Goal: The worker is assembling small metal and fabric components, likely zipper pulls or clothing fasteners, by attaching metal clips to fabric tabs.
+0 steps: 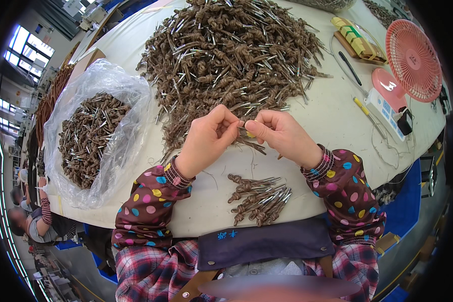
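My left hand [206, 140] and my right hand [283, 135] meet at the near edge of a big heap of knotted brown cords with silvery metal tips [226, 60]. Thumb and forefinger of each hand are pinched together on a short piece of brown cord [242, 126], mostly hidden by the fingertips. A bit of yellow shows by my right fingers. Loose cord ends lie just under the hands. Closer to me, a small group of knotted cords [259, 200] lies on the white tabletop [201, 204], tips pointing up and to the right.
On the left stands a clear plastic bag [133, 95] holding more knotted cords. At the right are a pink fan [414, 59], a white power strip [385, 113], a black pen [350, 68], a yellow-handled tool [362, 106] and a yellow-wrapped package [357, 39]. People sit far left.
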`<move>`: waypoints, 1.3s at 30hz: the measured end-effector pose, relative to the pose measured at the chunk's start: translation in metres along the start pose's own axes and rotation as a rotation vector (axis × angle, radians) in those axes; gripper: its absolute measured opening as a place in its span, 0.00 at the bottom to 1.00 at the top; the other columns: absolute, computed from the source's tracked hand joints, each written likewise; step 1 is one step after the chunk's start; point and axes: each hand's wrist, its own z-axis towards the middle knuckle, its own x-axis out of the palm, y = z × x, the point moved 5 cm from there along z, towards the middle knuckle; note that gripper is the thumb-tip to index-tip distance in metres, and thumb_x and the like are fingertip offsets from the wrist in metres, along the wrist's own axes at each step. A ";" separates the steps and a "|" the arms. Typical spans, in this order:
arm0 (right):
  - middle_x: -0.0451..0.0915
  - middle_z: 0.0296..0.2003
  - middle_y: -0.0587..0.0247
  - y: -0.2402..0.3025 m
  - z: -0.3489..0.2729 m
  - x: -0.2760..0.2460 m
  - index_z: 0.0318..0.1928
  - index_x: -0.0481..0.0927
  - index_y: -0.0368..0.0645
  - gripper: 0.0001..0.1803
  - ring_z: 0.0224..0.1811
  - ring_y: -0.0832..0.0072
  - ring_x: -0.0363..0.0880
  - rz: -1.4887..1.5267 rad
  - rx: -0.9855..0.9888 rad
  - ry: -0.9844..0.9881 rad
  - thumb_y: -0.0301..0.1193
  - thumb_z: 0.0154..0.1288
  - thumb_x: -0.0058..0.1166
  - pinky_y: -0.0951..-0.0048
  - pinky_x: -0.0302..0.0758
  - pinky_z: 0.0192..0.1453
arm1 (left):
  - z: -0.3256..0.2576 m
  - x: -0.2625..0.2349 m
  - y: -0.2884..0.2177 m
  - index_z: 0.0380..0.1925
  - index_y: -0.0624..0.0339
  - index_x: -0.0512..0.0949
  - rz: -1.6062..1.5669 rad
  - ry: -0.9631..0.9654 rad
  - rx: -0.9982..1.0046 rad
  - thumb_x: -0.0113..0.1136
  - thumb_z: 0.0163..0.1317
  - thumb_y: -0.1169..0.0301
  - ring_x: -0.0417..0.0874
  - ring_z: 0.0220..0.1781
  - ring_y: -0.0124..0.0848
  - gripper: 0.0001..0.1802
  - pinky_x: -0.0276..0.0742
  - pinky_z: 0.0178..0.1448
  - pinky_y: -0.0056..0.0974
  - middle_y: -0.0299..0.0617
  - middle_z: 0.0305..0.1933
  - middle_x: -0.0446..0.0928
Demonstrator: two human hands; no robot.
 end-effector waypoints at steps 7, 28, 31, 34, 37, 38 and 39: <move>0.72 0.20 0.76 -0.010 0.001 0.008 0.27 0.73 0.45 0.19 0.18 0.92 0.63 0.234 0.094 0.057 0.46 0.65 0.57 0.87 0.58 0.19 | -0.002 0.003 -0.014 0.31 0.64 0.73 0.098 -0.014 0.128 0.59 0.61 0.76 0.75 0.22 0.19 0.05 0.71 0.27 0.25 0.37 0.21 0.75; 0.73 0.22 0.74 -0.001 0.000 0.002 0.32 0.74 0.41 0.18 0.22 0.90 0.66 0.091 -0.125 -0.069 0.42 0.61 0.63 0.86 0.62 0.24 | 0.004 -0.005 0.000 0.32 0.64 0.71 -0.049 -0.089 -0.085 0.57 0.65 0.72 0.75 0.22 0.19 0.07 0.71 0.26 0.25 0.36 0.24 0.77; 0.73 0.21 0.72 -0.004 0.001 0.004 0.33 0.75 0.38 0.17 0.23 0.87 0.67 -0.169 -0.258 -0.150 0.39 0.58 0.66 0.83 0.65 0.26 | 0.005 -0.003 0.004 0.35 0.63 0.70 -0.223 -0.082 -0.206 0.54 0.68 0.70 0.76 0.24 0.19 0.07 0.74 0.27 0.24 0.35 0.27 0.78; 0.71 0.19 0.71 -0.007 0.005 -0.001 0.32 0.76 0.37 0.15 0.22 0.85 0.65 -0.127 -0.216 -0.197 0.35 0.57 0.65 0.80 0.64 0.26 | 0.010 -0.009 0.010 0.37 0.62 0.69 -0.462 -0.099 -0.232 0.52 0.69 0.69 0.77 0.27 0.20 0.08 0.78 0.29 0.26 0.38 0.30 0.77; 0.70 0.19 0.70 -0.015 0.008 -0.013 0.31 0.76 0.37 0.13 0.22 0.86 0.63 -0.072 -0.128 -0.231 0.34 0.58 0.63 0.79 0.62 0.25 | 0.021 -0.040 0.023 0.38 0.64 0.70 -0.378 -0.222 -0.183 0.53 0.68 0.69 0.78 0.29 0.24 0.08 0.78 0.33 0.29 0.40 0.31 0.77; 0.70 0.18 0.71 -0.012 0.008 -0.013 0.31 0.76 0.36 0.14 0.21 0.86 0.63 -0.042 -0.128 -0.228 0.34 0.58 0.63 0.79 0.61 0.25 | 0.024 -0.059 0.027 0.39 0.64 0.71 -0.097 -0.287 -0.087 0.56 0.66 0.70 0.79 0.31 0.25 0.09 0.77 0.35 0.31 0.40 0.33 0.77; 0.69 0.18 0.71 -0.013 0.009 -0.013 0.30 0.76 0.36 0.14 0.21 0.85 0.62 -0.011 -0.127 -0.222 0.34 0.58 0.63 0.78 0.61 0.24 | 0.026 -0.070 0.023 0.41 0.65 0.72 0.185 -0.349 0.006 0.58 0.64 0.71 0.79 0.33 0.27 0.10 0.77 0.37 0.33 0.40 0.35 0.78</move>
